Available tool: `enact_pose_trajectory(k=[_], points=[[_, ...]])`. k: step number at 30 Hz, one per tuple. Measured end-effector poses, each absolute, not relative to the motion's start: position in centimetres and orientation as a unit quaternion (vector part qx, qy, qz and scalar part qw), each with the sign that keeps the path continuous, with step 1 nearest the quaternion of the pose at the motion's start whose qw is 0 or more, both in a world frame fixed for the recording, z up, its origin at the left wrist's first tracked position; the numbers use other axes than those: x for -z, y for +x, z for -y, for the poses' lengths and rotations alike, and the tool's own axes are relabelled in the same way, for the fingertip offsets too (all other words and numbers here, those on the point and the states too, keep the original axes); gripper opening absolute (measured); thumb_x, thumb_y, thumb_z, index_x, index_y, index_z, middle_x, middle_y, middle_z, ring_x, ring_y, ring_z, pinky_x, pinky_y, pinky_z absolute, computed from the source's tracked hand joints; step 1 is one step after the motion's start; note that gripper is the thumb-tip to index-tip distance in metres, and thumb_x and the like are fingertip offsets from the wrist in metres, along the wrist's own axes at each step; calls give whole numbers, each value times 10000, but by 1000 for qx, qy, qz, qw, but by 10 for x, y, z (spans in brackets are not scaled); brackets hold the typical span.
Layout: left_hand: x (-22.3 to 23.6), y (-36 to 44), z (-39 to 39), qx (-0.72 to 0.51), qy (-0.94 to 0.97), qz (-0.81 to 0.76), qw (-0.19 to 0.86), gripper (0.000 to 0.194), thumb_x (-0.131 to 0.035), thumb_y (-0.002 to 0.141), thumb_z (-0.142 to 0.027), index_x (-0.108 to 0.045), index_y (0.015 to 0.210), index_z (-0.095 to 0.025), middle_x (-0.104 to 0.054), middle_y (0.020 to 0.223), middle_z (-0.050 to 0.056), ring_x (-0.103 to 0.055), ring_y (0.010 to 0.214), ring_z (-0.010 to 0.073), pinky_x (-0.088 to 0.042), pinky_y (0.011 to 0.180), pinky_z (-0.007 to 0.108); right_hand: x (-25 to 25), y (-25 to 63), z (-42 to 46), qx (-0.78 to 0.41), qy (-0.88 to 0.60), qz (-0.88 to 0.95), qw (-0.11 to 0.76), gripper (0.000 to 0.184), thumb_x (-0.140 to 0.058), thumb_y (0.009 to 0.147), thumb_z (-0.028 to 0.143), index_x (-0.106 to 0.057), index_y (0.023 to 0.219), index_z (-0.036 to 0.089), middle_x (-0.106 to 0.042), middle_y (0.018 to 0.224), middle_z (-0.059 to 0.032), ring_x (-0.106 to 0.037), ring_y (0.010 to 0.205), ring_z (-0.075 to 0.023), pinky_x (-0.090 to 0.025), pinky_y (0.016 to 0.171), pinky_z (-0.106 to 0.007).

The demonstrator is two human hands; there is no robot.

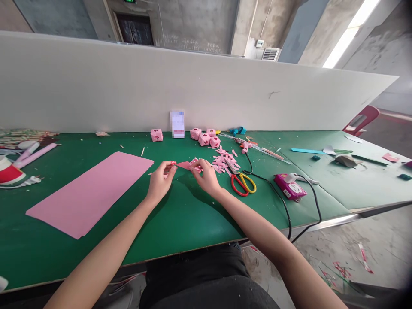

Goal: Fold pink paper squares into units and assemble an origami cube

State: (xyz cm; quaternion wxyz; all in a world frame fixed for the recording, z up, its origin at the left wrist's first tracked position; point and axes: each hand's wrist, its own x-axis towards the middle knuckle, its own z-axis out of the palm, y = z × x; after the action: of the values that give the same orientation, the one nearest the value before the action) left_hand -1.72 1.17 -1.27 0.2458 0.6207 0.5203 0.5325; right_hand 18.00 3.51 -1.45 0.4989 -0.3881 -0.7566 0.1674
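Observation:
Over the green table, my left hand (161, 182) pinches one end of a small pink paper piece (184, 165). Its other end sits between the fingers of my right hand (206, 178), so the paper spans the gap between both hands. Whether it is folded I cannot tell. Just beyond my right hand spreads a pile of pink paper scraps (222, 161). Scissors (243, 183) with one red and one yellow handle lie to its right, blades touching the scraps. A large pink paper sheet (93, 189) rests flat left of my hands.
Several pink folded paper cubes (204, 139) and a phone (178, 124) stand near the white partition (128, 86). A pink glue gun (245, 145) trails a black cord toward a purple power block (289, 187) at right. A red-and-white cup (11, 171) stands far left.

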Motion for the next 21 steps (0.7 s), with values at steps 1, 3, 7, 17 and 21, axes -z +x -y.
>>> enact_pose_trajectory(k=[1, 3, 7, 17, 21], points=[[13, -16, -11, -536, 621, -516, 248, 351, -604, 906, -507, -635, 1087, -208, -726, 1102, 98, -706, 994, 244, -568, 885, 403, 15, 179, -34, -171, -384, 755, 503, 142, -539, 963, 347, -549, 880, 231, -681, 922, -52, -617, 915, -216, -491, 801, -342], [12, -14, -9, -544, 618, -510, 249, 338, -631, 895, -493, -636, 1078, -209, -728, 1086, 93, -711, 980, 239, -559, 910, 407, 16, 177, -33, -190, -379, 749, 509, 138, -535, 962, 350, -543, 897, 229, -679, 926, -51, -630, 876, -205, -500, 772, -332], [13, -12, -7, -557, 615, -496, 256, 314, -680, 867, -459, -640, 1058, -213, -727, 1065, 84, -703, 1001, 235, -551, 935, 404, 16, 174, -31, -241, -362, 734, 521, 143, -532, 961, 359, -540, 922, 222, -688, 916, -43, -657, 788, -177, -514, 722, -312], [13, 0, -2, -530, 611, -472, 352, 518, -710, 836, -492, -560, 1236, -199, -697, 1233, 144, -670, 1166, 287, -567, 945, 433, 18, 167, -33, -378, -368, 689, 497, 311, -661, 860, 515, -663, 890, 206, -732, 827, -33, -680, 763, -186, -504, 684, -302], [15, 1, -2, -510, 627, -457, 370, 584, -733, 820, -490, -543, 1290, -200, -682, 1282, 146, -696, 1127, 286, -570, 960, 449, 18, 168, -35, -412, -362, 682, 484, 380, -662, 839, 575, -692, 816, 197, -719, 770, -27, -660, 713, -180, -493, 654, -298]])
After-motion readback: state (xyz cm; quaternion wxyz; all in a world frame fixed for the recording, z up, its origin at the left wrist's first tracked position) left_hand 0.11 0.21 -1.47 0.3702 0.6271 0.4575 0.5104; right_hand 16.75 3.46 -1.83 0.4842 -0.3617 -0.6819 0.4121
